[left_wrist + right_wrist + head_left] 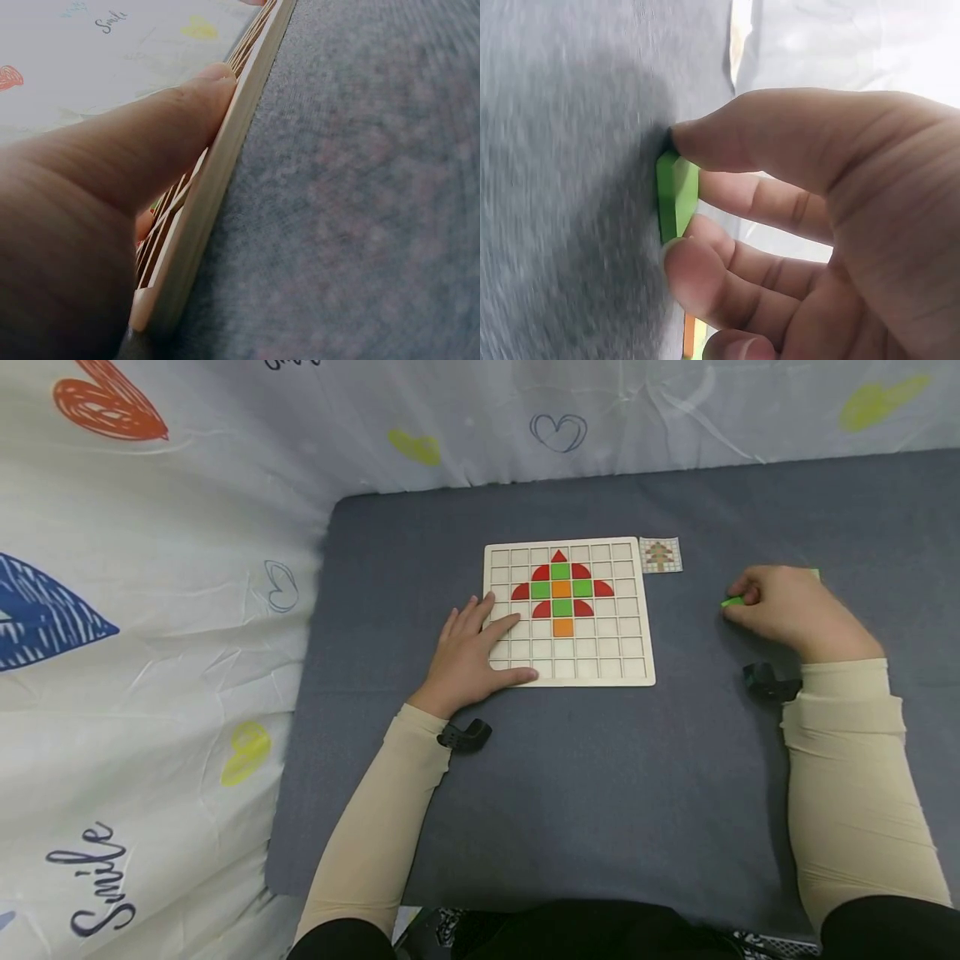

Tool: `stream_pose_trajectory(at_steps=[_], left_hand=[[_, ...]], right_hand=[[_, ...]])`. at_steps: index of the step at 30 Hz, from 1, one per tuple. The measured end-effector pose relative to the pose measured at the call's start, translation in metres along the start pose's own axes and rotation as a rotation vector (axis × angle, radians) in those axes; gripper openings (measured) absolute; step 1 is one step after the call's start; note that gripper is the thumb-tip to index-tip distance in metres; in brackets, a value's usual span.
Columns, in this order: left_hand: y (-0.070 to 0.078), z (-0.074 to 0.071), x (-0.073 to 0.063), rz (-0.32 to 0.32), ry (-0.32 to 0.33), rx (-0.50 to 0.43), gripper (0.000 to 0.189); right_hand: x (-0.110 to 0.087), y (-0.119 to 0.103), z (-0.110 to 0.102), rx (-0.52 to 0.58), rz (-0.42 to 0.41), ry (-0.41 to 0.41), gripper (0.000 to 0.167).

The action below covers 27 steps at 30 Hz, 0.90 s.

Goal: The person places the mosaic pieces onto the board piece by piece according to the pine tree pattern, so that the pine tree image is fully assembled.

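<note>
A pale wooden grid board (615,652) lies on the grey cloth. Red, green and orange tiles (561,589) form a tree shape in its upper middle. My left hand (468,652) rests with spread fingers on the board's left side; in the left wrist view its thumb (180,112) lies along the rim (217,195). Away to the right of the board, my right hand (795,606) pinches a green tile (676,196) between thumb and fingers, low over the cloth. Most of this tile is hidden in the head view, and its full outline cannot be told.
A small picture card (660,555) with a tree pattern lies against the board's upper right corner. Behind the right hand a bit of another green piece (816,574) shows. An orange piece (689,336) appears below the fingers. A white printed curtain (480,427) borders the table.
</note>
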<state>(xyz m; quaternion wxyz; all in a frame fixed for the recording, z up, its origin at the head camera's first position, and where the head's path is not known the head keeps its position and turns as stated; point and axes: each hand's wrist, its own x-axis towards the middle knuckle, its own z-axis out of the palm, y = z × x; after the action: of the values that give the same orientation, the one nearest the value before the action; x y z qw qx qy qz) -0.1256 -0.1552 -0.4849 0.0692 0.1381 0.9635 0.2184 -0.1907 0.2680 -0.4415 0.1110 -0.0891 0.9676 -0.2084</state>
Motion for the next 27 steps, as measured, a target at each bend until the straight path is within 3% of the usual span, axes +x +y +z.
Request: stream_pose_trajectory(at_steps=[4,12,27], left_hand=[[-0.001,-0.001,0.0,-0.002,0.006,0.004,0.092],[-0.001,-0.001,0.0,0.004,-0.003,0.004,0.093],[0.0,-0.001,-0.001,0.004,0.0,0.006,0.092]], right_hand=[[0.005,-0.011,0.006,-0.02,-0.041,0.021,0.025],[0.004,-0.034,0.017,-0.008,-0.038,-0.039,0.028],[0.005,-0.081,0.026,-0.013,-0.131,-0.029,0.025]])
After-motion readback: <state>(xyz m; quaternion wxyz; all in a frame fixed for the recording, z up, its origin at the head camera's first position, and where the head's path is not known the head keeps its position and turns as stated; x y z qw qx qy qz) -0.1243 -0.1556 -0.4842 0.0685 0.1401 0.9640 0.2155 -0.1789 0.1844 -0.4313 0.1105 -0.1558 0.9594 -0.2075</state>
